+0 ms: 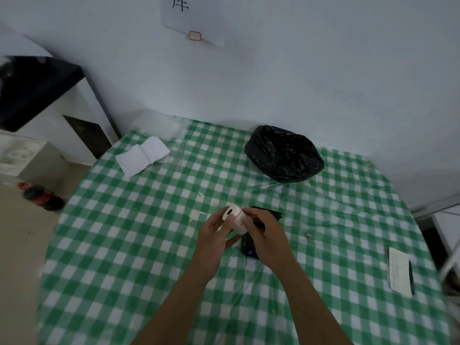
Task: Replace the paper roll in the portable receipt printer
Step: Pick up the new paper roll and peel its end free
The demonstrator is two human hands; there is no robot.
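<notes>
Paper roll (233, 217) pinched in both hands' fingers (225, 226), core axis pointing up-left, above printer (251, 245).

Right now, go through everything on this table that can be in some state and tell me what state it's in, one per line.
Paper roll: lifted off the table, held by both hands.
Left hand: gripping the roll.
Right hand: fingers on the roll.
Receipt printer: on the table, lid seems open.
Black bag: crumpled, sitting on the table.
White paper: unfolded, creased, lying loose.
Notepad: lying flat, pen on it.
</notes>
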